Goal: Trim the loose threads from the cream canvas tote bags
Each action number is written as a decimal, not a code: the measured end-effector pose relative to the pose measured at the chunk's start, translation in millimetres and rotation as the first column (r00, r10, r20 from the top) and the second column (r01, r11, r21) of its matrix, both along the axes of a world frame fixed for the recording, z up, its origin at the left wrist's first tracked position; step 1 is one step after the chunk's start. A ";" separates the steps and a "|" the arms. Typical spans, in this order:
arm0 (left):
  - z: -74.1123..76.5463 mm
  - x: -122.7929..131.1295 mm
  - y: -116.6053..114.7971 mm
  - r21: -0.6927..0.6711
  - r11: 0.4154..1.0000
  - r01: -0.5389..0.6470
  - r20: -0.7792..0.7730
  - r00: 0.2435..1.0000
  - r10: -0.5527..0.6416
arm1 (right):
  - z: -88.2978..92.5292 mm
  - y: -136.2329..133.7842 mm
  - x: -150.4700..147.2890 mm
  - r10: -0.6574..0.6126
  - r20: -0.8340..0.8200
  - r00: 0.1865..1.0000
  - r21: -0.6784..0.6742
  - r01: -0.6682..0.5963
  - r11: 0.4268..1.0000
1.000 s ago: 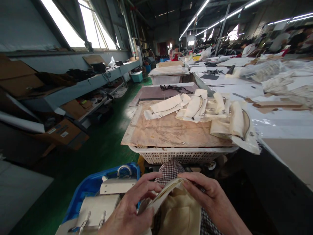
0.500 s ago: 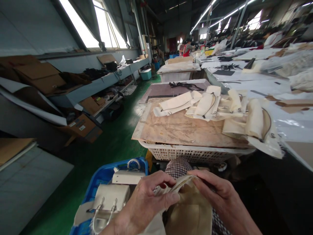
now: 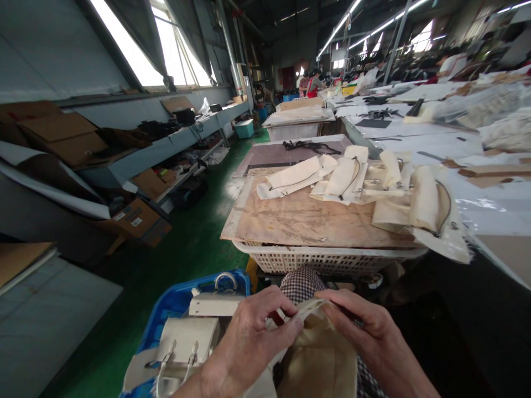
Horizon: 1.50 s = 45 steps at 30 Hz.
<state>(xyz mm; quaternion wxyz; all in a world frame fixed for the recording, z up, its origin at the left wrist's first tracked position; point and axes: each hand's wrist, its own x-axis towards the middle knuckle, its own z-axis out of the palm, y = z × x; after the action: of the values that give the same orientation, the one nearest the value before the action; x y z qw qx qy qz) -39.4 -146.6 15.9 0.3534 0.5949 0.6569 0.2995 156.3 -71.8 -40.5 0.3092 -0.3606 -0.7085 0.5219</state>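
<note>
Across my lap lies a cream handbag piece [image 3: 321, 354] with a tan lining showing, its top edge toward the board. My left hand [image 3: 259, 337] pinches that edge between thumb and fingers. Close by on the right, my right hand [image 3: 367, 326] grips the same edge, thumb below and fingers on top. Both hands are closed, and the lower part of the piece runs out of view. Left of my lap, a blue basket [image 3: 155, 320] holds finished-looking cream handbags [image 3: 188, 334] with handles.
A brown board [image 3: 298, 221] rests on a white plastic basket [image 3: 332, 260] ahead, carrying several cream bag pieces [image 3: 344, 177] and black straps [image 3: 311, 146]. Tables with sheets stand to the right. A shelf bench [image 3: 166, 149] and cardboard box [image 3: 133, 218] line the left; people work far back.
The view has shifted slightly to the right. Both hands keep hold of the bag edge; the left fingertips have moved a little along it.
</note>
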 end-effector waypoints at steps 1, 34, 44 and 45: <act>0.1 0.2 1.1 0.002 1.000 -0.003 -0.008 1.000 0.003 | 0.1 -0.1 -0.4 -0.006 -0.006 1.000 0.001 0.006 1.000; 3.7 3.2 50.2 0.025 0.981 0.191 -0.017 0.981 -0.191 | 8.6 -3.8 -4.5 0.045 0.055 0.997 0.229 -0.056 0.972; 12.7 -14.7 44.8 -0.049 0.924 0.379 -0.444 0.820 -0.360 | -5.1 -10.0 -11.0 -0.050 0.153 0.987 0.209 0.018 0.978; 12.7 -16.7 38.9 -0.066 0.926 0.371 -0.501 0.791 -0.353 | -5.5 -10.0 -10.6 -0.055 0.159 0.986 0.200 0.022 0.980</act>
<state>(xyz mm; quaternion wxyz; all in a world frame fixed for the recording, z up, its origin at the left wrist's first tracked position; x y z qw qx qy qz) -56.1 -107.6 28.6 0.2096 0.7729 0.5945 0.0721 145.6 -81.8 -46.0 0.2944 -0.3833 -0.7726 0.4116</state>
